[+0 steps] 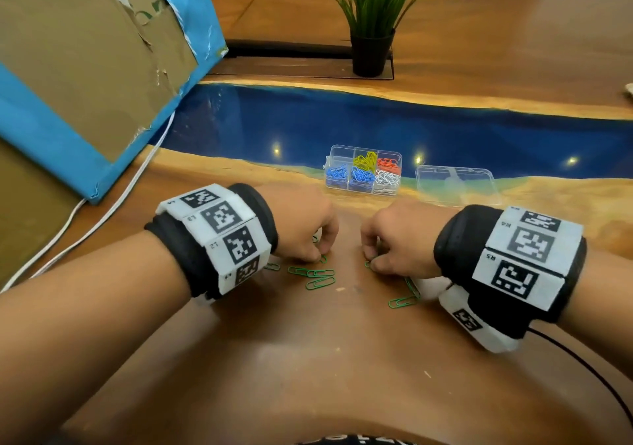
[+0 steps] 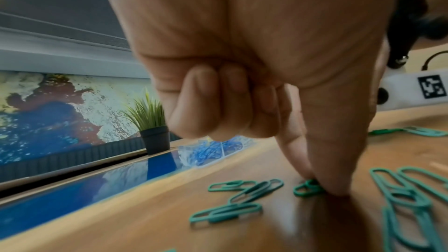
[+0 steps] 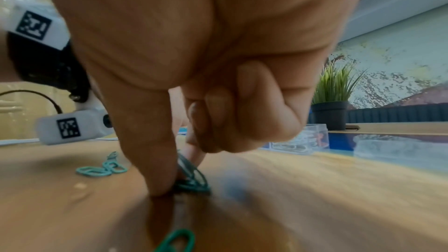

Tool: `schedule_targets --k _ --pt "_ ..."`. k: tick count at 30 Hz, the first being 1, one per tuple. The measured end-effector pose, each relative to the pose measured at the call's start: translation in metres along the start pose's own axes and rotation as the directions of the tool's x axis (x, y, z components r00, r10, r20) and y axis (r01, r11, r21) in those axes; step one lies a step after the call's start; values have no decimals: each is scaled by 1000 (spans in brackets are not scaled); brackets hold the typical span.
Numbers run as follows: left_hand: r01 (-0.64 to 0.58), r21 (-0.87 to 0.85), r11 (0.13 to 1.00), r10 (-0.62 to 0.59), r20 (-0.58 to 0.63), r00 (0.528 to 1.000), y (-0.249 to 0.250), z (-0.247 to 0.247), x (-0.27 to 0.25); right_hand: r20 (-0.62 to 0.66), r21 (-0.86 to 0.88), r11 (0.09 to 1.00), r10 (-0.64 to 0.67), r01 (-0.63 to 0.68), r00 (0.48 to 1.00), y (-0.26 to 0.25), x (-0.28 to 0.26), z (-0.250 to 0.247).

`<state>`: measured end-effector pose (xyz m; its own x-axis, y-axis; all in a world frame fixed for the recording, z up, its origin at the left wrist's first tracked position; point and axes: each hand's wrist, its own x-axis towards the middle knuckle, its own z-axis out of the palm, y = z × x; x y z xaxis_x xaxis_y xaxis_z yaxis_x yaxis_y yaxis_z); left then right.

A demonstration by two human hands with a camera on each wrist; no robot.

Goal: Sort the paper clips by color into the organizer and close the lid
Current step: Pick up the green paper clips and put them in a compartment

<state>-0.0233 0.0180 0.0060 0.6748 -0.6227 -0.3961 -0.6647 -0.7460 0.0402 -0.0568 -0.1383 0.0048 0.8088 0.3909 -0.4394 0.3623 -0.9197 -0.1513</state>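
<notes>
Several green paper clips point(image 1: 317, 277) lie loose on the wooden table near me. My left hand point(image 1: 308, 234) pinches one green clip point(image 2: 308, 188) between thumb and forefinger against the tabletop, the other fingers curled. My right hand point(image 1: 387, 239) pinches a small bunch of green clips point(image 3: 191, 181) the same way. Beyond the hands stands the clear organizer point(image 1: 363, 169), holding blue, yellow, red and white clips in separate compartments. Its clear lid point(image 1: 457, 184) lies flat to its right.
A potted plant point(image 1: 372, 16) stands at the back. A cardboard and blue box point(image 1: 85, 68) leans at the left, with a white cable point(image 1: 102, 218) running under it. A blue resin strip point(image 1: 411, 126) crosses the table behind the organizer. More green clips point(image 1: 404, 299) lie under my right wrist.
</notes>
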Motion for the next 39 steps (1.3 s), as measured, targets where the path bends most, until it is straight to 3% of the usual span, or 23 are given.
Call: schedule_targets --k 4,10,14,16,18,21,23,28,31,36,39 --pt "-3 -53 999 6 45 999 1 2 3 59 -30 999 12 -11 998 0 0 0" --pt "-1 -173 985 16 85 996 -2 9 7 46 -15 998 63 -63 997 1 7 -3" --pt "51 -379 924 -41 34 999 -8 1 5 42 238 960 142 -148 989 7 21 -23" --pt "97 -585 805 -83 50 995 -12 -7 5 33 503 846 188 -179 982 14 33 -34" --pt "97 -795 598 -128 25 991 -15 -14 8 -6 676 719 222 -160 975 21 47 -47" --pt "63 -955 292 -236 -8 972 -19 -23 18 1 789 594 257 -158 966 29 65 -65" --pt "62 -983 171 -323 3 947 -24 -29 27 27 804 564 285 -191 958 30 76 -74" --pt "82 -996 44 -445 54 894 -38 -36 46 116 855 432 380 -287 918 25 96 -86" --pt "92 -995 -25 -479 92 873 -44 -38 49 138 850 426 389 -311 911 22 103 -90" --pt "54 -976 -212 -480 152 864 -49 -43 54 102 876 394 413 -278 905 16 106 -94" --pt "48 -968 -245 -519 173 837 -48 -47 57 135 894 355 372 -275 918 10 102 -94"
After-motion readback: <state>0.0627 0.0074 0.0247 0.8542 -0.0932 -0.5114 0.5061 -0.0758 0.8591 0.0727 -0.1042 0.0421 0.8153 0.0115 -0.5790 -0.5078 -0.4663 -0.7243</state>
